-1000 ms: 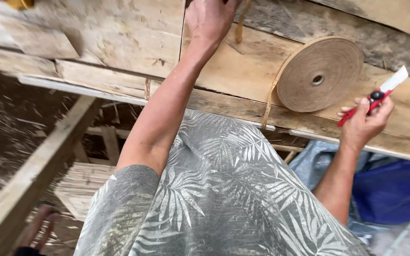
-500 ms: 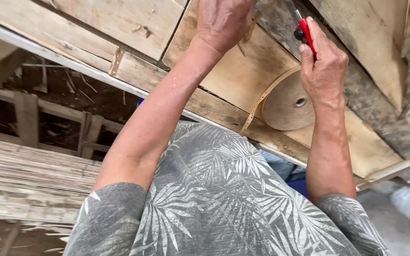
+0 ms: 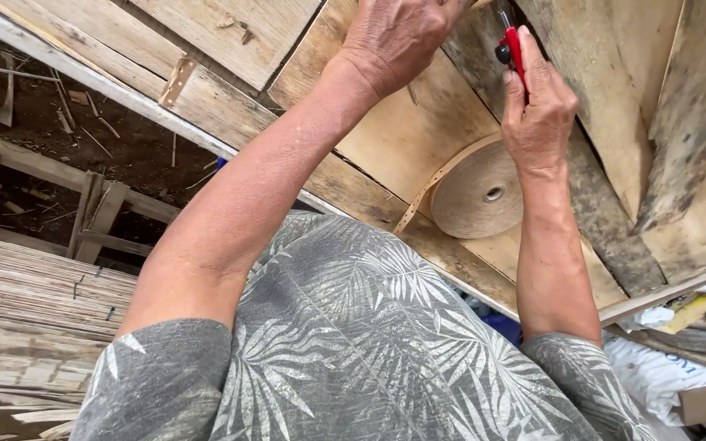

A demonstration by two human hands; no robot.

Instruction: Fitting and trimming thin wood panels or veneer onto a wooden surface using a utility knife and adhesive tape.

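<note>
Right hand (image 3: 539, 114) risen beside left hand (image 3: 398, 37), grip closed around red cutter (image 3: 513, 45)

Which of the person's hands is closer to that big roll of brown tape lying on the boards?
Right. The right hand, gripping a red-handled cutter, is just above the tape roll; the left hand is farther up and to the left.

Rough, matt wooden boards (image 3: 402, 139), weathered grey in places; matt brown paper tape roll (image 3: 478, 194); cutter (image 3: 513, 47) with glossy red plastic handle; soft printed cloth shirt (image 3: 353, 351).
</note>
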